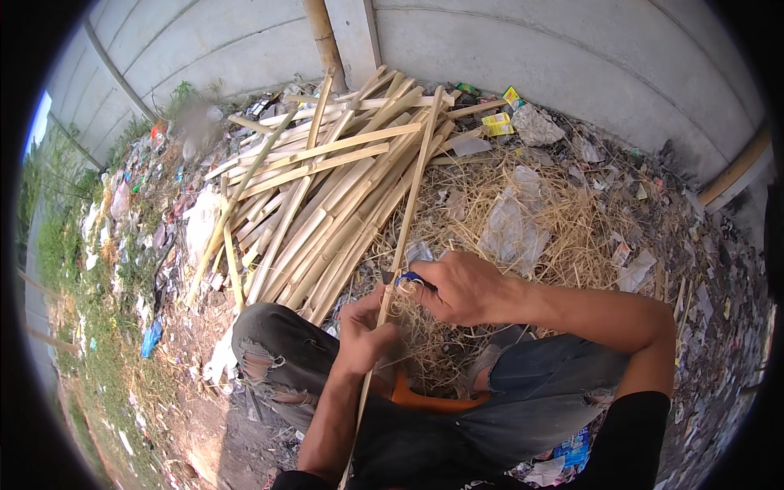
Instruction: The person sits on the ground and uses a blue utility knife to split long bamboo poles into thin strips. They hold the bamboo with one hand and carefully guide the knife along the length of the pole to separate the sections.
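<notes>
A long, thin bamboo strip runs from between my knees up toward the pile, tilted slightly to the right at its far end. My left hand is closed around its lower part. In my right hand is a small knife with a blue handle, mostly covered by the fingers. Its short dark blade lies against the strip just beyond my left hand. Pale curled shavings hang by the blade and the right fingers.
A heap of split bamboo strips lies ahead on the left. Loose shavings and a clear plastic bag cover the ground to the right. A concrete wall with a bamboo post stands behind. An orange curved thing sits between my legs.
</notes>
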Motion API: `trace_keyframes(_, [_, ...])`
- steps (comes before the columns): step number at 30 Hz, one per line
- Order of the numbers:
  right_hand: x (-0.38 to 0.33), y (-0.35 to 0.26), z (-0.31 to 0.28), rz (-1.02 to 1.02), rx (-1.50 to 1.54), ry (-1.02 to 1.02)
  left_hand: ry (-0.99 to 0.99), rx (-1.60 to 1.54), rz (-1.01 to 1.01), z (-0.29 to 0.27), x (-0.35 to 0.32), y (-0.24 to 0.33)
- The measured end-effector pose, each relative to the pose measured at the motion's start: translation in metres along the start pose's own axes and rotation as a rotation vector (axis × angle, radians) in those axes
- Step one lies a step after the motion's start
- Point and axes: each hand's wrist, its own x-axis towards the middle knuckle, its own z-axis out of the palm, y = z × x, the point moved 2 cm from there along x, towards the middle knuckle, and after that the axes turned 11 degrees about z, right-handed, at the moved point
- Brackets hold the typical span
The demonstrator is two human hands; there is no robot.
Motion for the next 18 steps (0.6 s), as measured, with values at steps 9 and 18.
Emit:
trace_keyframes(9, [0.01, 0.0, -0.009, 0.142, 0.064, -0.225, 0.027, -0.007, -0.022, -0.001, -0.008, -0.011])
trace_keyframes(18, [0.014, 0.023, -0.021, 0.11, 0.233, -0.488, -0.002, -0.124, -0.085, -0.01, -0.006, -0.013])
